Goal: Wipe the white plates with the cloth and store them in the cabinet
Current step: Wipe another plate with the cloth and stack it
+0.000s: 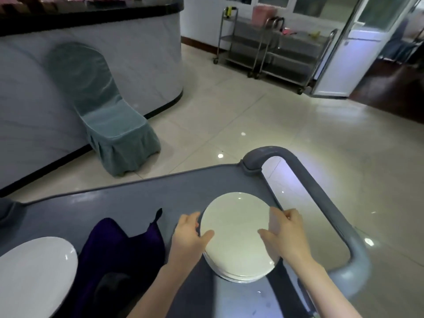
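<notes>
The person's two hands are apart, one on each side of the stack of white plates [236,226]. The left hand [188,235] holds the left edge with its thumb on top. The right hand [286,235] holds the right edge the same way. The stack sits on the grey cart [114,203], close to the cart handle [321,198].

Just left of the stack lies the purple cloth [119,249], with no hand on it. Past the cloth, at the near left corner, is another white plate [34,271].

I think the person is about to lift the plates. The stack looks heavy and smooth. If it tips, the top plates could slide off and break on the hard floor. It could also bump the handle on the way up.

Farther off stands a chair with a green cover [110,125], next to a long curved counter [137,53]. At the back are steel trolleys [275,49]. I can't see a cabinet.
</notes>
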`<state>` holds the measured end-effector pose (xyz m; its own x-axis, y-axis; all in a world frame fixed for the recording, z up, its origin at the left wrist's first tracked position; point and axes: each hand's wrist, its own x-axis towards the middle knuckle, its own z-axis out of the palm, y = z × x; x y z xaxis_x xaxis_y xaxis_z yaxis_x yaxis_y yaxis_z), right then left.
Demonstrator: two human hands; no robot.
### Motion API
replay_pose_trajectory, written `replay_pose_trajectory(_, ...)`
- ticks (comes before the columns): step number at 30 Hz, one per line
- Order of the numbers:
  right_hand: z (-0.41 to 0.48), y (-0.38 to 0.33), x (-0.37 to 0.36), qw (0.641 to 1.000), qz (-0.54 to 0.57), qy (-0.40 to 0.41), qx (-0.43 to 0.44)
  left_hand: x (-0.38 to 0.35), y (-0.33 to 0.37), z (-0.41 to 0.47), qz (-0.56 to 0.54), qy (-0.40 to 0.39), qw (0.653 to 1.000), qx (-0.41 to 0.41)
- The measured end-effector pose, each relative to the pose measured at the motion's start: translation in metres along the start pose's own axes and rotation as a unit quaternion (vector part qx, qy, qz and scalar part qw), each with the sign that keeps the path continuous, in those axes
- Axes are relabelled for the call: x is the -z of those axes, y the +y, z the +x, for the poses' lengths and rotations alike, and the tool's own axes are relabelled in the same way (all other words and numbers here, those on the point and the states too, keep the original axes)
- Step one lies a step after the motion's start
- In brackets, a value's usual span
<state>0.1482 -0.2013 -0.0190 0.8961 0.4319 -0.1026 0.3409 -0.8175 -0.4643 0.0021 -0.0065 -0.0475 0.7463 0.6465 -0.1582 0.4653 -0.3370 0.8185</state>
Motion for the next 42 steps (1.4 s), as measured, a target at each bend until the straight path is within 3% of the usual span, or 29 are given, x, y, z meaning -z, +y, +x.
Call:
replay_pose_trajectory(4,0.003,0.006,0.002,0.997,0.069,-0.028,-0.020,-0.012,-0.002,-0.001,-0.010,0.034,0.999,0.000)
replay_pose_trajectory(11,0.009,0.000,0.005,0.994,0.095,-0.031,-0.053,-0.013,0.007,-0.007,-0.082,0.084,0.992,0.039)
replay_pose_trajectory(18,0.012,-0.025,0.001,0.980,0.191,-0.063,0.004,0.024,-0.003,-0.023,-0.179,0.081,0.978,0.068)
replay_pose_trajectory(22,0.004,-0.064,-0.013,0.952,0.292,-0.089,0.036,0.065,-0.013,-0.037,-0.271,0.085,0.954,0.098)
replay_pose_trajectory(26,-0.006,-0.104,-0.043,0.906,0.403,-0.132,0.015,0.105,-0.027,-0.051,-0.297,0.120,0.941,0.107)
replay_pose_trajectory(29,-0.013,-0.132,-0.068,0.890,0.435,-0.137,-0.015,0.129,-0.043,-0.057,-0.257,0.127,0.952,0.102)
replay_pose_trajectory(35,-0.019,-0.171,-0.097,0.892,0.433,-0.117,-0.061,0.168,-0.098,-0.049,-0.215,0.121,0.962,0.120)
replay_pose_trajectory(39,-0.015,-0.184,-0.105,0.896,0.420,-0.122,-0.072,0.183,-0.145,-0.017,0.016,0.175,0.979,0.100)
replay_pose_trajectory(42,-0.011,-0.190,-0.110,0.897,0.419,-0.117,-0.082,0.187,-0.169,0.012,0.163,0.145,0.974,0.059)
